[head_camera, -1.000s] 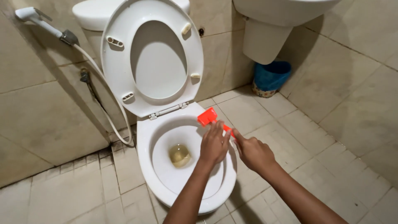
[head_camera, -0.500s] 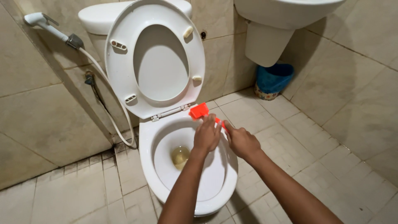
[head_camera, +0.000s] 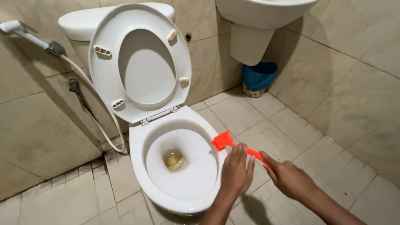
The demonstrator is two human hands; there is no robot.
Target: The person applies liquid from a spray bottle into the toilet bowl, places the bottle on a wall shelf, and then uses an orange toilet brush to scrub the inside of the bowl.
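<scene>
Tiled bathroom, beige wall tiles, floor (head_camera: 291, 125) tiles pale with dark grimy grout left of the toilet (head_camera: 166, 191). Toilet is the landmark: white, bowl open, seat and lid (head_camera: 143, 62) tipped up against the tank (head_camera: 79, 23). Yellowish water sits low in the bowl. Above right of the toilet, a white sink (head_camera: 262, 12) on a half pedestal; below that, a blue bin (head_camera: 259, 77) on the floor by the wall. Left of the toilet, a bidet sprayer (head_camera: 21, 31) with a white hose (head_camera: 100, 112) hanging down the wall.

Red brush (head_camera: 225, 141) has its head on the toilet's right rim, handle running back to the right. Left hand (head_camera: 236, 173) lies over the handle at the rim, fingers together and curled down on it. Right hand (head_camera: 289, 179) grips the handle's far end, closed round it.

Risks, as a judgement: brush head sits on the rim edge, so a hard push could skid it off, into the bowl or onto the floor. Splash from the bowl water could reach the hands. Raised lid leans only on the tank; a knock to the toilet might drop it onto the left hand.
</scene>
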